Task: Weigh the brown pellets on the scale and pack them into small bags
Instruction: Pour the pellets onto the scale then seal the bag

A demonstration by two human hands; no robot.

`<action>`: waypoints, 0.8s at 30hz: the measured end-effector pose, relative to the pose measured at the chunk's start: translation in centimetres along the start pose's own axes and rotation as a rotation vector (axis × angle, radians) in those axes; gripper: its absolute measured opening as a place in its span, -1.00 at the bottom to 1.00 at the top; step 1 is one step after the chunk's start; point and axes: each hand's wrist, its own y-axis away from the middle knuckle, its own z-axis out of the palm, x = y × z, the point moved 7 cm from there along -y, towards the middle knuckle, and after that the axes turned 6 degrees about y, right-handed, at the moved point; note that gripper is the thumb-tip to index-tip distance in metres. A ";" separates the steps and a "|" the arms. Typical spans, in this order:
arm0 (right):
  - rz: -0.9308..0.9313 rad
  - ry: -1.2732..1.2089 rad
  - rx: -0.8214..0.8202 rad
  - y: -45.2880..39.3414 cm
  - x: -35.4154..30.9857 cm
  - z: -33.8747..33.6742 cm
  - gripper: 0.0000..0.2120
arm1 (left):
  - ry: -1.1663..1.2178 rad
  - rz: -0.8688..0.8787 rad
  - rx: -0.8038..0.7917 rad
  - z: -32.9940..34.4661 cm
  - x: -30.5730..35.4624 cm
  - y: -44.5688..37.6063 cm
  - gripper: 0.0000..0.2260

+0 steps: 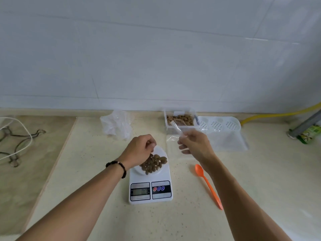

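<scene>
A white digital scale (150,192) sits in the middle of the counter with a white dish (160,150) on its platform. A pile of brown pellets (154,164) lies in the dish. My left hand (139,150) hovers over the dish's far left rim, fingers curled and pinching at the rim or a pellet. My right hand (194,145) grips a clear plastic scoop (177,126) by its handle, the scoop's head reaching into a clear container of pellets (180,120) by the wall. A clear small bag (171,139) lies flat just left of my right hand.
An orange plastic spoon (208,186) lies right of the scale. A crumpled pile of clear bags (116,125) sits behind the scale. A perforated clear tray (224,131) lies at the back right, beyond it a yellow hose (278,114) and a green packet (309,133). Cables (17,141) lie far left.
</scene>
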 end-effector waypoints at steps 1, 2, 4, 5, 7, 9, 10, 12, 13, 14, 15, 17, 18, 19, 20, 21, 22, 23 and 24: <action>0.026 0.042 0.006 -0.5 0.9 0.5 -0.91 | -0.016 -0.007 -0.016 0.0 -0.6 -0.5 -0.90; 0.067 0.042 0.018 -1.0 2.1 1.0 -0.90 | -0.036 -0.015 -0.032 0.0 -1.2 -1.1 -0.91; 0.178 -0.013 0.047 -1.9 4.7 2.0 -0.88 | -0.070 -0.034 -0.054 0.3 -2.6 -2.3 -0.92; 0.227 -0.025 0.057 -2.3 5.9 2.5 -0.89 | -0.087 -0.044 -0.064 0.5 -3.4 -2.9 -0.93; 0.303 -0.013 0.067 -2.8 8.1 3.5 -0.91 | -0.131 -0.043 -0.074 1.3 -4.6 -3.9 -0.92; 0.350 0.010 0.083 -3.2 9.9 4.2 -0.92 | -0.171 -0.021 -0.059 2.0 -5.3 -4.6 -0.90; 0.366 0.024 0.092 -3.5 10.6 4.4 -0.94 | -0.189 -0.007 -0.046 2.2 -5.7 -4.8 -0.87; 0.379 0.083 0.119 -3.9 11.3 4.5 -0.84 | -0.257 0.033 -0.034 2.6 -6.1 -5.0 -0.80; 0.377 0.135 0.134 -4.1 11.3 4.3 -0.76 | -0.301 0.052 -0.034 2.7 -6.3 -4.9 -0.76; 0.362 0.192 0.149 -4.2 10.9 4.1 -0.70 | -0.340 0.072 -0.029 2.6 -6.4 -4.7 -0.72; 0.342 0.249 0.169 -4.3 10.5 3.9 -0.65 | -0.369 0.092 -0.018 2.4 -6.5 -4.4 -0.69; 0.287 0.370 0.214 -4.5 9.4 3.5 -0.60 | -0.428 0.132 0.015 1.7 -6.6 -3.6 -0.64; 0.248 0.431 0.228 -4.5 8.7 3.5 -0.60 | -0.462 0.146 0.033 1.4 -6.7 -3.0 -0.63; 0.196 0.488 0.236 -4.5 7.9 3.6 -0.60 | -0.497 0.156 0.049 1.0 -6.8 -2.3 -0.61; 0.124 0.543 0.241 -4.2 6.7 3.9 -0.62 | -0.531 0.162 0.061 0.8 -6.9 -1.6 -0.60; 0.038 0.595 0.245 -3.8 5.6 4.3 -0.63 | -0.564 0.165 0.070 0.6 -7.1 -0.8 -0.58; -0.059 0.646 0.252 -3.2 4.5 4.8 -0.64 | -0.599 0.164 0.073 0.5 -7.3 0.0 -0.55; -0.150 0.698 0.256 -2.5 3.3 5.2 -0.64 | -0.634 0.155 0.070 0.4 -7.5 0.9 -0.52; -0.225 0.750 0.248 -1.8 2.5 5.8 -0.63 | -0.667 0.137 0.059 0.5 -7.7 1.8 -0.47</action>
